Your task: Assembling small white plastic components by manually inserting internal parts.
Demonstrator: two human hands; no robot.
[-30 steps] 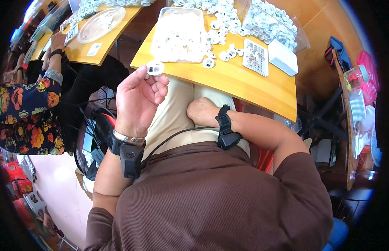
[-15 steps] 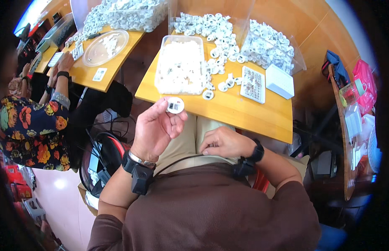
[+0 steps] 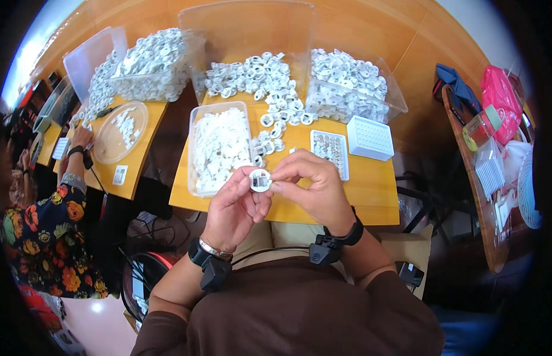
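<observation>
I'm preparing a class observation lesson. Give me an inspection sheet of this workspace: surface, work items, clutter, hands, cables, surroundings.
Surface: yellow wooden table, grain showing near its front edge.
Work items: small round white part with dark patches; clear rectangular plastic tub of small white pieces; white rectangular tray of round discs.
Clutter: loose white round parts piled across the far side, beside a heaped clear plastic bin.
Hands: left hand holds the small part by its left edge; right hand has fingertips at its right edge, grip unclear.
Cables: thin black cable between the wrists.
Surroundings: co-worker's dark floral sleeve at left; bright pink plastic bag at right.
</observation>
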